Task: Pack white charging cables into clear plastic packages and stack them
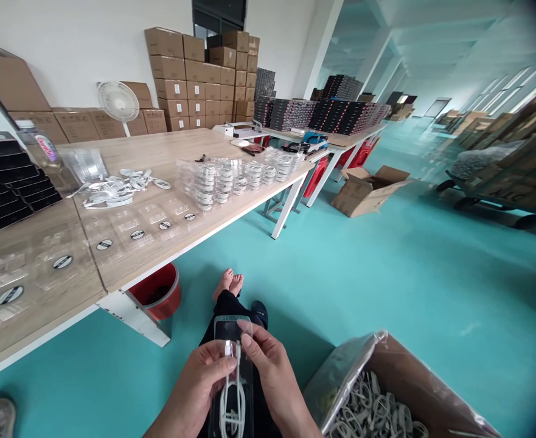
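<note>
A coiled white charging cable (232, 398) lies in a clear plastic blister tray (231, 365) over the person's lap, its plug end pinched between the left hand (201, 380) and right hand (272, 374), both closed on cable and tray. Judging by this, the cable is seated but not fully pressed in. The open cardboard box of loose white cables (386, 401) beside it remains full; stacks of filled trays (231, 176) sit on the wooden table (167, 243).

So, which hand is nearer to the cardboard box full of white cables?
The right hand. It is just left of the cardboard box, apart from it. The left hand is farther away, beyond the clear tray both hold.
</note>
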Demonstrator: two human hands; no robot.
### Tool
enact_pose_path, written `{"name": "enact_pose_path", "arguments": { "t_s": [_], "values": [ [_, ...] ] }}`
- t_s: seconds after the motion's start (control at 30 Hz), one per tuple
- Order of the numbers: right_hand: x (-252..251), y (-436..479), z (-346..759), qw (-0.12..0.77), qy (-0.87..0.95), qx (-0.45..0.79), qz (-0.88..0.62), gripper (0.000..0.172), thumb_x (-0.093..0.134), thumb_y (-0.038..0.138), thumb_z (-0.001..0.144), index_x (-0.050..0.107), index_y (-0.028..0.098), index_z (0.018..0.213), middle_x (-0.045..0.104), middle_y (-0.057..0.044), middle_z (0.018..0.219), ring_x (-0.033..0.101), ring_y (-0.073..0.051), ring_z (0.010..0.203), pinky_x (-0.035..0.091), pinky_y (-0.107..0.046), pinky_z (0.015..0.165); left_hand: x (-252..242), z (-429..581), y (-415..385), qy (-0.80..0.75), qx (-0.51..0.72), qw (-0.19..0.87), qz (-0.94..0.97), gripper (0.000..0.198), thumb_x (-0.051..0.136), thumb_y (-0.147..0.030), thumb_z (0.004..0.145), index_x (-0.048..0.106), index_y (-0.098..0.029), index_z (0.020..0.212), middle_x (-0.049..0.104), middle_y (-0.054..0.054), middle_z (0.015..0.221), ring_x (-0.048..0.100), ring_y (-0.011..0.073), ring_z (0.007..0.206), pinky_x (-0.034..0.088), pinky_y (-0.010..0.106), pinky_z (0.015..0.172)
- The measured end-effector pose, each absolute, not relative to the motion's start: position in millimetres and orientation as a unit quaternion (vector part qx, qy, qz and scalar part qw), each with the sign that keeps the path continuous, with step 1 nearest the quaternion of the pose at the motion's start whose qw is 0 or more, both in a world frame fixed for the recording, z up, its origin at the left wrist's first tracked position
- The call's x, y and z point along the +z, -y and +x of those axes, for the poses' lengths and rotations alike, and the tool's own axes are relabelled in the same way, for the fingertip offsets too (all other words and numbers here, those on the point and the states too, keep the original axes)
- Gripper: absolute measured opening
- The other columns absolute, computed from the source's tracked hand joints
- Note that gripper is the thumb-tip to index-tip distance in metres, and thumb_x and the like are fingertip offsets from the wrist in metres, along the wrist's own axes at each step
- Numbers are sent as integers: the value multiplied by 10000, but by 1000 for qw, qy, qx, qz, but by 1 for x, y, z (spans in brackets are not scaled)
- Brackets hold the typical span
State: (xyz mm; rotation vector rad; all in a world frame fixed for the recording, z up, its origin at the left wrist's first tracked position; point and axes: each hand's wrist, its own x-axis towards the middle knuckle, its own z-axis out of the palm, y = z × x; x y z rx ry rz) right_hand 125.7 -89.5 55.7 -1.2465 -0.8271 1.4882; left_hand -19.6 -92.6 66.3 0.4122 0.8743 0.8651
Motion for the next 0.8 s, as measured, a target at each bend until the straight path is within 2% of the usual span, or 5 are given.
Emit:
{"name": "enact_pose_path", "arguments": {
  "t_s": [0.13, 0.27, 0.37, 0.6, 0.8],
  "values": [
    [53, 94, 126, 499, 431, 463, -592, 581, 694, 523, 835, 607, 250, 1341, 653, -61, 1008, 610, -218, 850, 537, -389, 829, 63, -20, 92, -427, 410, 788, 172, 290, 912, -337, 597, 742, -161, 753, 669, -1, 657, 576, 118, 616, 460, 251, 642],
    [54, 101, 125, 475, 567, 298, -604, 421, 653, 386, 889, 633, 332, 1307, 596, -63, 1068, 583, -225, 944, 526, -386, 871, 57, -19, 92, -436, 425, 777, 157, 273, 915, -316, 593, 728, -167, 724, 665, -13, 648, 558, 105, 596, 442, 240, 613],
    [52, 102, 125, 463, 602, 333, -558, 335, 611, 338, 929, 670, 371, 1257, 588, -48, 1044, 589, -214, 995, 519, -371, 905, 55, -21, 93, -427, 432, 779, 154, 248, 913, -290, 597, 729, -167, 709, 654, -21, 641, 550, 97, 591, 432, 231, 601],
    [48, 98, 126, 487, 525, 528, -456, 295, 657, 446, 902, 725, 373, 1179, 537, -14, 977, 596, -175, 874, 537, -331, 778, 53, -33, 93, -337, 392, 845, 138, 160, 852, -216, 640, 741, -128, 714, 616, -3, 567, 534, 91, 542, 411, 224, 569],
    [57, 106, 129, 396, 536, 483, -568, 140, 700, 385, 851, 784, 278, 884, 545, -9, 868, 599, -187, 838, 492, -324, 780, 39, -30, 106, -421, 368, 823, 99, 138, 817, -200, 644, 702, -146, 697, 589, -17, 553, 541, 109, 519, 450, 267, 610]
  ]
}}
